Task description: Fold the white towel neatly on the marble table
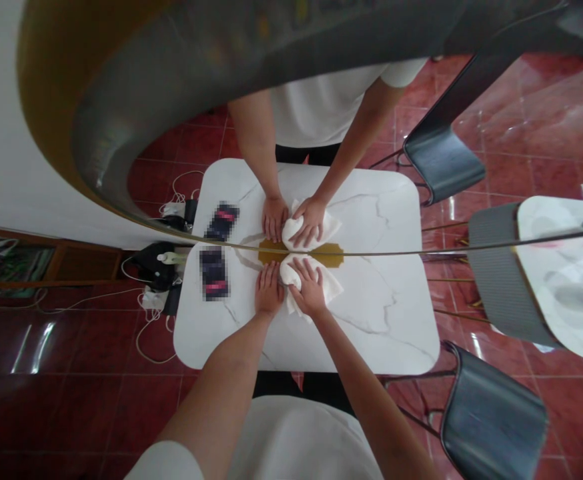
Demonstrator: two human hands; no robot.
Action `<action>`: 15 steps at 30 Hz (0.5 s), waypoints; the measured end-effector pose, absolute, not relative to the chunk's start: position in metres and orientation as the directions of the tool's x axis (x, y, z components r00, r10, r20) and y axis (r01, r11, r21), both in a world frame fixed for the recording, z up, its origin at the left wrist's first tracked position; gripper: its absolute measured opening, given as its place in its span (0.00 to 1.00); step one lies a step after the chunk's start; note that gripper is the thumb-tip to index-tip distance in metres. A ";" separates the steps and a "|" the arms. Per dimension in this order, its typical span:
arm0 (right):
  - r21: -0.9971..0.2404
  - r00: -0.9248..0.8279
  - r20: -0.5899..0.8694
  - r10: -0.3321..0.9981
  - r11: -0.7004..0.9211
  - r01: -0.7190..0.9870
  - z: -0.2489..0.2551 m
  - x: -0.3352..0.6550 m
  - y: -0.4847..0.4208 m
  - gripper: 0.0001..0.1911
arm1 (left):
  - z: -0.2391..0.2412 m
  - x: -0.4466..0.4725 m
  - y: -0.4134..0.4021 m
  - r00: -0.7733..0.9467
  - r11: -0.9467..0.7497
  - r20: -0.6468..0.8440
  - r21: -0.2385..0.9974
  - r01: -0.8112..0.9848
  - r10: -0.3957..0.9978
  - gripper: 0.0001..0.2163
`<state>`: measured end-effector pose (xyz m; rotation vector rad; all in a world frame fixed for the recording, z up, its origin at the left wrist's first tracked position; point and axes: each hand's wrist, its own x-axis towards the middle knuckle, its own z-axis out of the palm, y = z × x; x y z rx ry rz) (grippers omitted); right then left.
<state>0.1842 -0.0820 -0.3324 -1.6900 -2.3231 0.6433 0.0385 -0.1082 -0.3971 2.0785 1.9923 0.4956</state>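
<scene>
My right hand (307,285) presses on a bunched white cloth (330,285), its fingers curved over the folds. The cloth lies at the far edge of a white marble-patterned table (391,337), partly over a gold-coloured plate (329,260) with notched corners. To the left of the cloth, my left hand (269,290) rests flat on the table, fingers stretched out and holding nothing. Right behind the table edge stands a large mirror (366,207) that reflects both hands, the cloth and the table. What lies beneath the cloth is hidden.
A dark, blurred-out item (214,273) lies at the table's left. Beyond that side are cables (146,333) and a black bag-like object (154,265). A black chair (494,410) stands at the front right, a grey chair (506,293) and another white table (571,313) farther right.
</scene>
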 end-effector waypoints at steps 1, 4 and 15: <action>-0.480 -0.343 -0.100 0.934 0.256 0.839 -0.332 0.180 -0.080 0.28 | -0.399 0.038 -0.108 0.027 -0.058 0.088 0.377 0.924 0.996 0.27; -0.557 -0.388 -0.112 0.915 0.266 0.787 -0.329 0.169 -0.075 0.27 | -0.406 0.036 -0.110 0.039 -0.063 0.074 0.349 0.935 0.996 0.25; -0.518 -0.458 -0.099 0.883 0.348 0.781 -0.323 0.186 -0.067 0.28 | -0.402 0.037 -0.110 0.010 -0.047 0.097 0.391 0.919 0.995 0.25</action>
